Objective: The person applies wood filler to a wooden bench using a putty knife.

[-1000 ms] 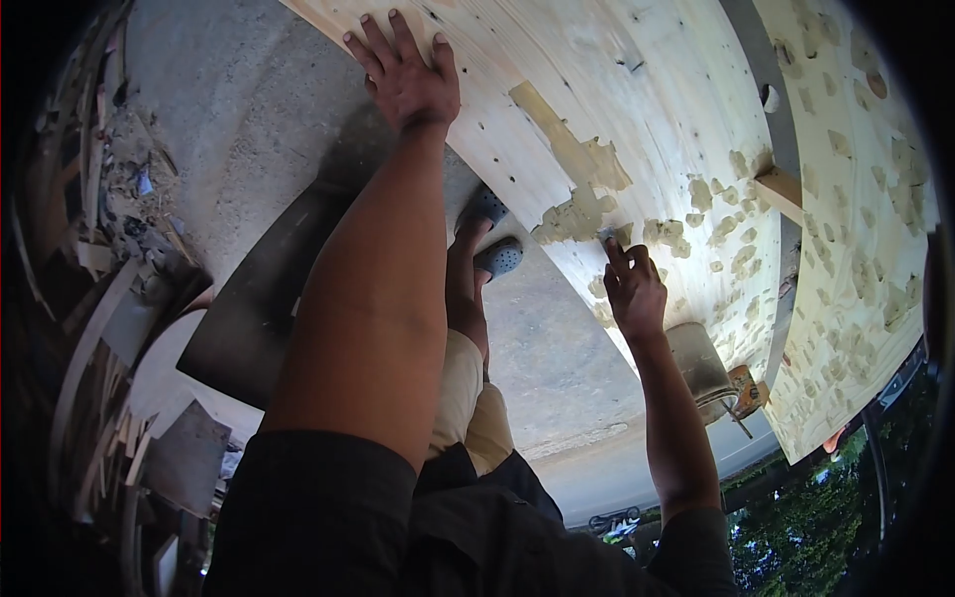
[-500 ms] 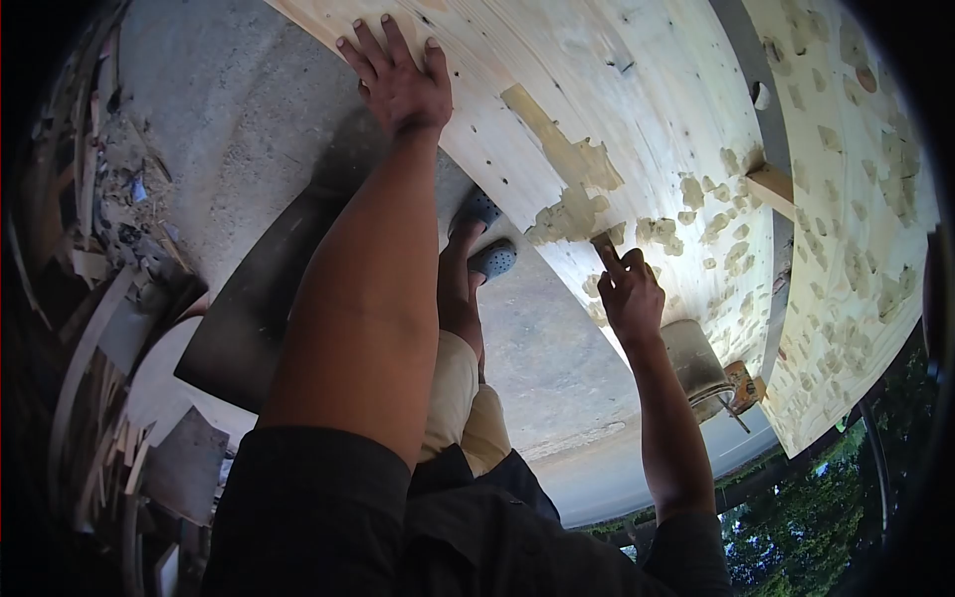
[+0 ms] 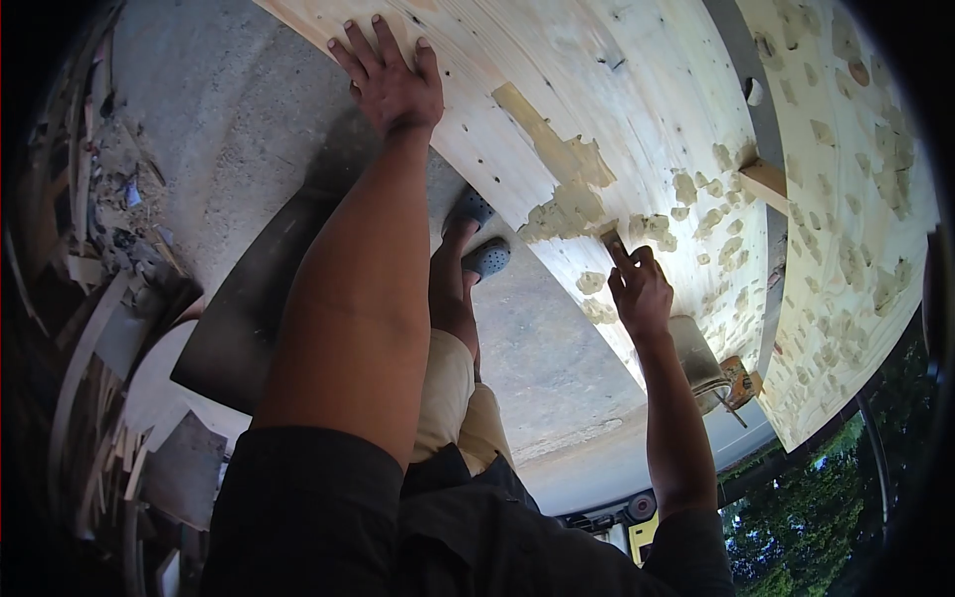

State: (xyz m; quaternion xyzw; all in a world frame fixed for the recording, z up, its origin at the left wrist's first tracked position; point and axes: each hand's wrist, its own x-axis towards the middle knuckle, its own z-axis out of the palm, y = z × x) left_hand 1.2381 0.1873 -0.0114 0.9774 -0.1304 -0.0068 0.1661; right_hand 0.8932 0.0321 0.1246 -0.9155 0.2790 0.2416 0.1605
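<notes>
A large pale wooden panel (image 3: 557, 80) lies in front of me, dotted with many tan filler patches. My left hand (image 3: 400, 92) rests on its near-left edge, fingers spread and holding nothing. My right hand (image 3: 642, 291) grips a putty knife (image 3: 616, 247), its blade against the panel beside a broad smear of tan filler (image 3: 565, 204). Fingers cover most of the tool's handle. Smaller filler patches (image 3: 655, 231) lie just past the blade.
A dirty container (image 3: 696, 358) stands on the panel near my right forearm, with a can (image 3: 738, 378) beside it. A second patched panel (image 3: 846, 199) lies to the right across a gap, with a wood block (image 3: 764, 183) between. Wood scraps (image 3: 124, 438) pile up at left.
My right hand and the putty knife have shifted slightly to the right, away from the broad smear. My left hand stays flat on the panel's edge.
</notes>
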